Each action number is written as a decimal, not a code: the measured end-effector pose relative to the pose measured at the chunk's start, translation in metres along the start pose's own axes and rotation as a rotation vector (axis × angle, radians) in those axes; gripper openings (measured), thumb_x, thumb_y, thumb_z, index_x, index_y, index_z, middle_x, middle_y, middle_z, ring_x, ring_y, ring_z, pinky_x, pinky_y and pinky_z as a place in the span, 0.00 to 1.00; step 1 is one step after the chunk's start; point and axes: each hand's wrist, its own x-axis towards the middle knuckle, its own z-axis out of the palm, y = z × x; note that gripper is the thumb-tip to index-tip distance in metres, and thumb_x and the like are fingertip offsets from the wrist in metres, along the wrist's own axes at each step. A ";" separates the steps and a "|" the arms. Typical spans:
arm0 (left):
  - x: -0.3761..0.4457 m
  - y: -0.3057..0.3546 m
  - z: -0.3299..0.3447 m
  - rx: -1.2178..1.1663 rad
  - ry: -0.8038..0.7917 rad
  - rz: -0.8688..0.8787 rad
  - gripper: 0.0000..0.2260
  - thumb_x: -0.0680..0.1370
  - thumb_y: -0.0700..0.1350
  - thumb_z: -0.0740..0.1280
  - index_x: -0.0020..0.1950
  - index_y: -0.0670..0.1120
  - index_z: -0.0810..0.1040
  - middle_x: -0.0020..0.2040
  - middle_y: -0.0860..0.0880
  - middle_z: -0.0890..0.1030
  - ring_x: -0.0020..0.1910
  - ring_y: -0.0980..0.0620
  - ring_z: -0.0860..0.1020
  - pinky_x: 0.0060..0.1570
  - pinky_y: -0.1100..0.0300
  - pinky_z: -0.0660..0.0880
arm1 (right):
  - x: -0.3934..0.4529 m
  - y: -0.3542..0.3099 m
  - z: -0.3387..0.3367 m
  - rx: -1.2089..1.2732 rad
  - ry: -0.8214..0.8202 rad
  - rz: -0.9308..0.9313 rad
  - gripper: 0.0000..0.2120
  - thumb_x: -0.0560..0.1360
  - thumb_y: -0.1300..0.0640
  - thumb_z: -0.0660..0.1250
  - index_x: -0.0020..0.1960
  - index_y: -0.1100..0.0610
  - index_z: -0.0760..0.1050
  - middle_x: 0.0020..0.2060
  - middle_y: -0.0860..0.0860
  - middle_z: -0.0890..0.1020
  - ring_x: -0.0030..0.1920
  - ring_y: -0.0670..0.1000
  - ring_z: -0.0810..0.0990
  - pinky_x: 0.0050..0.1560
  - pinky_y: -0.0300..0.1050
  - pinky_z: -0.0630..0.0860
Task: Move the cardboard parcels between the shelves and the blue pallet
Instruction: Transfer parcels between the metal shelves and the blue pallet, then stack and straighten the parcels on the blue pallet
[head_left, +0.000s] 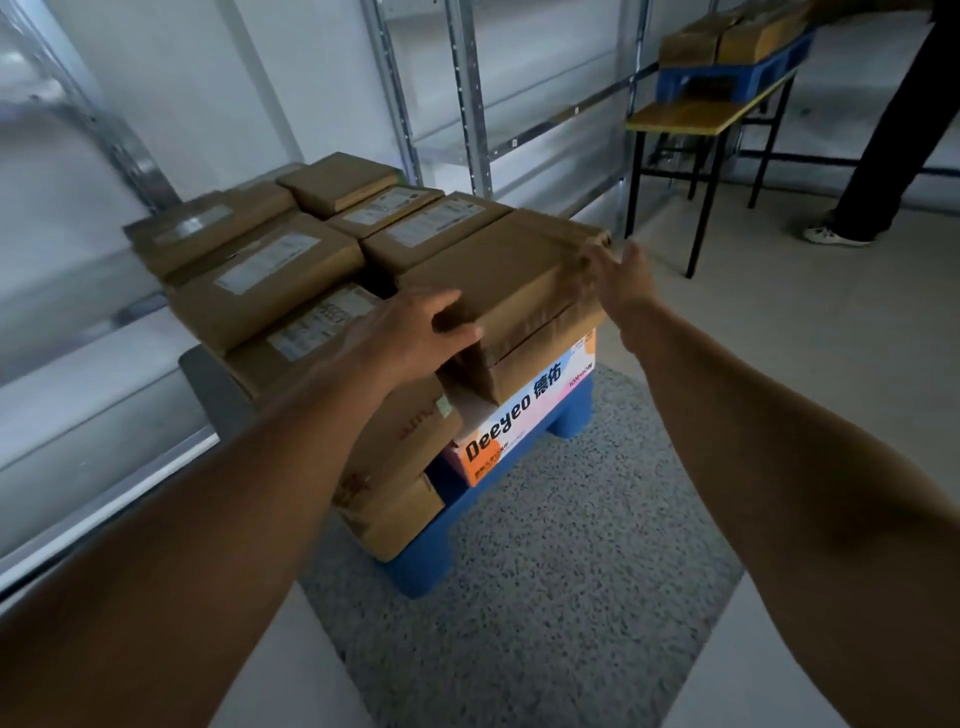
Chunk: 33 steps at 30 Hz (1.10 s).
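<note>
A blue pallet (415, 566) on a grey speckled mat carries a stack of several brown cardboard parcels. The topmost parcel at the near right (498, 270) is plain brown, without a label. My left hand (415, 332) grips its near left corner, thumb on top. My right hand (618, 283) holds its far right edge, fingers curled round the side. Beneath it lie another brown parcel and a colourful box printed "Deeyeo" (524, 410). Labelled parcels (270, 275) fill the rest of the top layer.
Metal shelving (467, 104) with white panels runs along the left and back. A small table (691, 117) at the back right bears a second blue pallet (727, 73) with parcels. A person's leg and shoe (836, 234) stand at the far right.
</note>
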 end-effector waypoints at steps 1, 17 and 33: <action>0.001 0.000 0.000 -0.012 0.005 -0.010 0.28 0.74 0.63 0.62 0.72 0.54 0.64 0.72 0.48 0.66 0.69 0.47 0.66 0.64 0.43 0.67 | 0.001 0.002 0.001 0.006 -0.033 -0.011 0.25 0.78 0.46 0.60 0.69 0.60 0.65 0.64 0.61 0.73 0.59 0.58 0.74 0.54 0.48 0.71; -0.008 -0.015 0.010 -0.235 0.130 -0.129 0.24 0.68 0.61 0.71 0.61 0.57 0.71 0.58 0.52 0.62 0.60 0.48 0.67 0.52 0.52 0.70 | -0.007 0.017 0.006 -0.018 -0.146 -0.055 0.31 0.76 0.41 0.62 0.73 0.53 0.61 0.65 0.56 0.72 0.61 0.57 0.74 0.59 0.52 0.73; -0.070 -0.048 -0.022 -0.351 0.457 -0.145 0.20 0.77 0.60 0.60 0.68 0.55 0.68 0.61 0.49 0.71 0.47 0.61 0.75 0.33 0.66 0.68 | -0.020 0.044 -0.006 -0.234 -0.021 -0.042 0.17 0.82 0.49 0.53 0.46 0.59 0.74 0.40 0.54 0.77 0.42 0.53 0.75 0.42 0.46 0.71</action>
